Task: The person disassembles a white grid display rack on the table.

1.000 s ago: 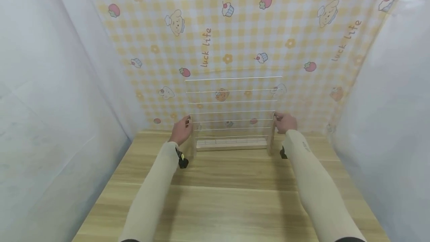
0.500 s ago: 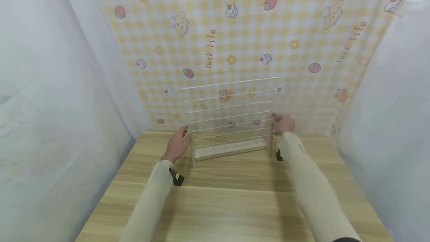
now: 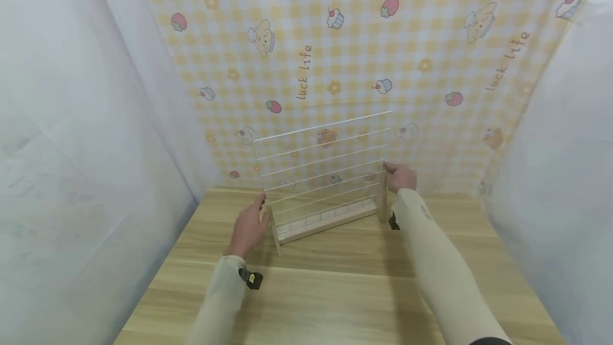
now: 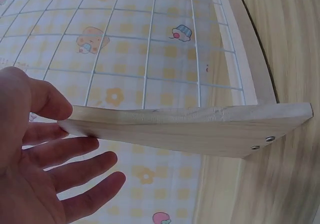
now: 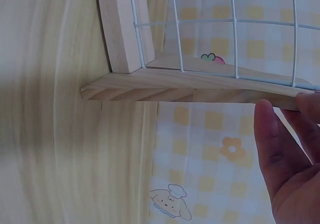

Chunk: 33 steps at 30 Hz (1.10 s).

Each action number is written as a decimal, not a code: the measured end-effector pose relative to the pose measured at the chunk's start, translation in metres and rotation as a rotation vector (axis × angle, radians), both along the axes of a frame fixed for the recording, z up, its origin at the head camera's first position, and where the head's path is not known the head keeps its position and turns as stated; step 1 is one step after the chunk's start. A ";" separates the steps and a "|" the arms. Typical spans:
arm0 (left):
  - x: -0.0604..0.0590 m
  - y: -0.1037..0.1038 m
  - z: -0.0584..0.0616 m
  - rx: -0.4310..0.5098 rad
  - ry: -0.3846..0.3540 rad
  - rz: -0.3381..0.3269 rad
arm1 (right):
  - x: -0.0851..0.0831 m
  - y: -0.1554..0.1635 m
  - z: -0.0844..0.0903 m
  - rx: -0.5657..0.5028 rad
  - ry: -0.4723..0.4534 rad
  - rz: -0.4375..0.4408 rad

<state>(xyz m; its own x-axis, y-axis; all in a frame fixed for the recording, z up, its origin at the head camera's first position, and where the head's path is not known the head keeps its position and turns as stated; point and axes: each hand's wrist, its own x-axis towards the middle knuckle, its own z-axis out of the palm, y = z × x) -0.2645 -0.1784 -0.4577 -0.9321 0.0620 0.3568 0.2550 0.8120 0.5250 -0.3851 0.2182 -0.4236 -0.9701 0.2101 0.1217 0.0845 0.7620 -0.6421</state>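
Note:
A white wire grid rack stands upright on the table near the back, with a wooden bar along its foot and a wooden panel at each end. It is set at an angle, its left end closer to me. My left hand pinches the tip of the left wooden panel between thumb and index finger, the other fingers spread apart below it. At the opposite end, my right hand pinches the right wooden panel near its upper tip. Two screw heads show on the left panel's outer face.
The wood-grain table stretches from the rack toward me. A yellow checked cloth with cartoon prints hangs close behind. White sheets stand at the left and right.
My left hand has drawn the rack's left end toward me, turning the rack from nearly straight to slanted. The right hand stays about where it was on its panel. The view has shifted slightly.

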 end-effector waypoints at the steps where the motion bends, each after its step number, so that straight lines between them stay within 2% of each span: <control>1: 0.003 0.001 0.000 -0.009 0.008 0.011 | -0.001 -0.001 0.000 0.007 0.003 0.000; 3: 0.007 0.002 0.001 -0.026 0.020 0.031 | -0.002 -0.003 0.000 0.009 0.007 0.008; 12: 0.021 0.010 0.002 -0.006 -0.011 0.078 | -0.001 -0.010 0.002 0.013 0.001 0.009; 16: 0.024 0.009 0.001 -0.017 0.008 0.093 | 0.000 -0.013 0.003 0.023 0.019 0.017; 24: 0.027 0.010 -0.002 -0.047 0.061 0.110 | 0.002 -0.013 0.000 -0.097 0.030 0.069; 28: 0.026 0.008 -0.004 -0.061 0.074 0.127 | 0.009 -0.017 -0.003 -0.161 0.057 0.039; 33: 0.022 0.009 -0.008 -0.058 0.133 0.172 | 0.023 -0.023 -0.009 -0.246 0.112 -0.010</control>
<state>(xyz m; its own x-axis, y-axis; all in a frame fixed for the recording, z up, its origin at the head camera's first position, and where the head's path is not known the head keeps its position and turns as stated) -0.2425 -0.1691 -0.4656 -0.8758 -0.0700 0.4775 0.1736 0.8775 0.4470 -0.3618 0.1951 -0.4322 -0.9511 0.2565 0.1720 0.0095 0.5810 -0.8138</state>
